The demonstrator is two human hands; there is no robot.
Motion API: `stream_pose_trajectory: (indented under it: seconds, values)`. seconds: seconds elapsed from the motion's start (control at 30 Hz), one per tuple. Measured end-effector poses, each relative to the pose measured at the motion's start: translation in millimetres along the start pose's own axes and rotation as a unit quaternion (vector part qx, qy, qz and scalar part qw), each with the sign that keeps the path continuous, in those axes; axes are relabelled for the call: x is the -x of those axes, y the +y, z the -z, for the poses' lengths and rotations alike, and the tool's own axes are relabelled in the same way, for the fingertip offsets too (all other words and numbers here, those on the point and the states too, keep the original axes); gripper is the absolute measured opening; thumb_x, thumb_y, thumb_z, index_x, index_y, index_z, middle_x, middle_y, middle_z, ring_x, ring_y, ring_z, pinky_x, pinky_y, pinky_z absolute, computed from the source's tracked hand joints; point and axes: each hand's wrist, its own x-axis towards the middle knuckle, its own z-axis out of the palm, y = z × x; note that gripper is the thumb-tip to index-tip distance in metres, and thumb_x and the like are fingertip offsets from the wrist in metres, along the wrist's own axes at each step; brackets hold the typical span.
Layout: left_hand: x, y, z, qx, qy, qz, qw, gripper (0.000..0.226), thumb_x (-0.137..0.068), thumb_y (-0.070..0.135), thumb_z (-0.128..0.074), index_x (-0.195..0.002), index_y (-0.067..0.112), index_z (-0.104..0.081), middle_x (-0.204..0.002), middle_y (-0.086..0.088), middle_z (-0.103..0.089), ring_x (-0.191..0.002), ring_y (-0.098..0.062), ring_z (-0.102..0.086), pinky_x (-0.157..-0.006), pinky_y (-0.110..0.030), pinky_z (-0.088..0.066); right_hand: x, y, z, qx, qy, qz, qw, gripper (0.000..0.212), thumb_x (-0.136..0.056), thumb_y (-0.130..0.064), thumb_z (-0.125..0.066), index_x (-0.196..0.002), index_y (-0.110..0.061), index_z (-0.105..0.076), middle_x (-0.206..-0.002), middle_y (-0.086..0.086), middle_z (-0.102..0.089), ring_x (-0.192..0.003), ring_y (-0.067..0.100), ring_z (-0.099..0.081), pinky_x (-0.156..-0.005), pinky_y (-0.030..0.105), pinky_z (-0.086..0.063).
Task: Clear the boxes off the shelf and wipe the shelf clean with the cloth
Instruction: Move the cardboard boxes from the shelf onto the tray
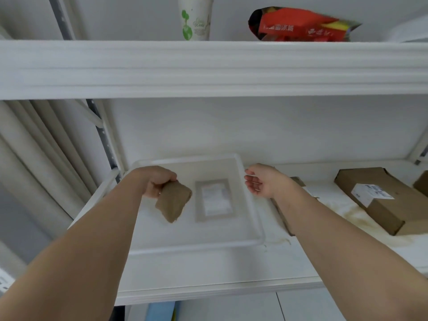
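From the head view, the white shelf [301, 258] is not yet cleared: 3 brown cardboard boxes, the plainest [379, 200] right of the shallow white plastic tray [252, 205], and stains remain. The left hand [157, 181] fingers pinch 1 folded tan cloth [173, 201] over the tray; the right hand [261, 181] fingers are spread, empty.

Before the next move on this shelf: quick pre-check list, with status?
1. Cloth gripped in left hand: ok.
2. Right hand free and open beside the white bin: ok.
3. Boxes off the shelf: not ok; the cardboard box on the right is there, another sits behind the right forearm.
4. White bin removed: not ok, it sits on the shelf.
5. Stains by the cardboard box wiped: not ok.
6. Bin weight: cannot tell.
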Motion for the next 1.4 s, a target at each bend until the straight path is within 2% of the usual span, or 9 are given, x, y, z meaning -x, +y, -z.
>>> stream_pose_trajectory:
  seconds: [0.2, 0.37, 0.57, 0.77, 0.87, 1.03, 1.17, 1.3, 1.4]
  values:
    - [35, 40, -58, 0.000, -0.027, -0.052, 0.998, 0.023, -0.101, 0.018, -0.041, -0.104, 0.001, -0.056, -0.098, -0.017, -0.064, -0.084, -0.029, -0.063, -0.073, -0.040, -0.052, 23, 2, 42, -0.017, -0.065, -0.013, 0.998, 0.009, -0.094, -0.010, -0.052, -0.087, -0.010, -0.058, -0.085, 0.009, -0.058, -0.071, 0.021, -0.055, -0.068, 0.036, -0.055]
    - [58, 67, -119, -0.026, -0.064, -0.087, 0.994, 0.021, -0.099, 0.015, -0.043, -0.104, 0.001, -0.057, -0.100, -0.016, -0.063, -0.085, -0.027, -0.063, -0.080, -0.039, -0.053, 52, 3, 87, -0.020, -0.127, -0.029, 0.991, 0.010, -0.097, -0.010, -0.049, -0.101, -0.007, -0.057, -0.095, 0.015, -0.057, -0.079, 0.026, -0.058, -0.061, 0.048, -0.058]
    - [92, 90, -209, -0.044, -0.115, -0.145, 0.982, 0.019, -0.097, 0.008, -0.042, -0.085, 0.007, -0.055, -0.080, -0.007, -0.055, -0.064, -0.016, -0.056, -0.053, -0.026, -0.051, 75, 6, 154, -0.053, -0.175, -0.047, 0.982, 0.027, -0.102, -0.026, -0.046, -0.116, -0.005, -0.053, -0.113, 0.023, -0.053, -0.094, 0.038, -0.061, -0.074, 0.060, -0.054]
    - [122, 103, -282, -0.108, -0.165, -0.171, 0.965, 0.019, -0.098, 0.005, -0.041, -0.083, 0.009, -0.053, -0.085, -0.006, -0.056, -0.072, -0.019, -0.057, -0.064, -0.033, -0.052, 103, 21, 210, -0.042, -0.198, -0.030, 0.979, 0.029, -0.102, -0.034, -0.045, -0.109, -0.009, -0.058, -0.103, 0.018, -0.060, -0.072, 0.034, -0.072, -0.057, 0.046, -0.060]
    - [125, 109, -313, -0.124, -0.139, -0.189, 0.964, 0.021, -0.097, 0.004, -0.042, -0.080, 0.012, -0.052, -0.084, -0.004, -0.054, -0.070, -0.018, -0.053, -0.064, -0.030, -0.047, 108, 29, 242, -0.014, -0.187, -0.009, 0.982, 0.025, -0.100, -0.036, -0.049, -0.096, -0.014, -0.061, -0.093, 0.007, -0.063, -0.076, 0.023, -0.068, -0.066, 0.039, -0.061]
    - [123, 111, -350, -0.115, -0.133, -0.183, 0.967, 0.023, -0.098, 0.006, -0.044, -0.078, 0.012, -0.053, -0.082, -0.004, -0.057, -0.075, -0.019, -0.058, -0.073, -0.029, -0.048, 110, 39, 289, 0.015, -0.163, 0.004, 0.987, 0.021, -0.094, -0.037, -0.060, -0.101, -0.018, -0.062, -0.097, 0.004, -0.062, -0.087, 0.018, -0.060, -0.067, 0.030, -0.056]
    - [117, 115, -371, -0.138, -0.137, -0.182, 0.964, 0.021, -0.098, 0.005, -0.045, -0.080, 0.012, -0.053, -0.083, -0.003, -0.060, -0.077, -0.019, -0.060, -0.073, -0.030, -0.047, 103, 42, 314, 0.023, -0.140, 0.011, 0.990, 0.022, -0.090, -0.031, -0.066, -0.107, -0.018, -0.064, -0.103, 0.003, -0.061, -0.095, 0.018, -0.058, -0.081, 0.031, -0.053]
    - [105, 125, -382, -0.163, -0.150, -0.186, 0.957, 0.020, -0.098, 0.005, -0.045, -0.082, 0.009, -0.056, -0.080, -0.006, -0.062, -0.076, -0.019, -0.060, -0.095, -0.038, -0.046, 89, 38, 329, 0.006, -0.089, 0.023, 0.996, 0.010, -0.089, -0.029, -0.067, -0.094, -0.021, -0.065, -0.101, 0.000, -0.059, -0.094, 0.016, -0.056, -0.090, 0.035, -0.045]
    - [89, 138, -390, -0.175, -0.172, -0.177, 0.953, 0.021, -0.098, 0.007, -0.044, -0.082, 0.007, -0.057, -0.070, -0.006, -0.063, -0.070, -0.018, -0.059, -0.087, -0.033, -0.047, 77, 34, 338, 0.019, -0.069, 0.039, 0.997, 0.008, -0.090, -0.032, -0.064, -0.093, -0.025, -0.064, -0.100, -0.004, -0.061, -0.093, 0.012, -0.057, -0.097, 0.036, -0.036]
